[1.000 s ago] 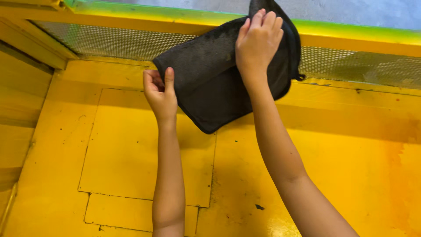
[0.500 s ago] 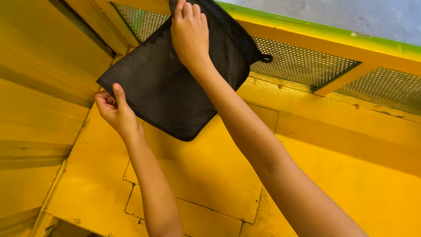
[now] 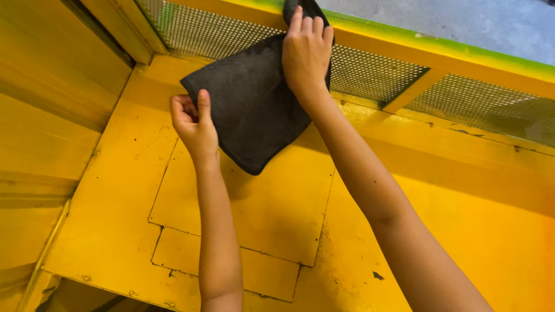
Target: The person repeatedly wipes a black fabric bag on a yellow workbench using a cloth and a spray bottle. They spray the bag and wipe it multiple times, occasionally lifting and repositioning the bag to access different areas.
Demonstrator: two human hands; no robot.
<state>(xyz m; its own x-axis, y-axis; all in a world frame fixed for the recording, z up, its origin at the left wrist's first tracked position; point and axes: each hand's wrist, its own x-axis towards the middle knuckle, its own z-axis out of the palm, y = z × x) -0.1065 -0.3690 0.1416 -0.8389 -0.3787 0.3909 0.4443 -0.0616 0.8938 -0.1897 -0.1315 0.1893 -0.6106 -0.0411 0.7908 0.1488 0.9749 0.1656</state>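
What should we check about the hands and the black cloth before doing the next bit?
1. Left hand has a grip on the black cloth: ok, it pinches the cloth's left corner.
2. Right hand is on the cloth: ok, its palm lies flat on the top part, by the yellow rail.
3. Cloth is spread out, not bunched: ok, it hangs as one flat sheet with its lower corner free.
4. Cloth is hooked over the rail: cannot tell, the right hand hides the top edge.
5. Yellow floor panel below is clean: not ok, dark specks and scuffs show.
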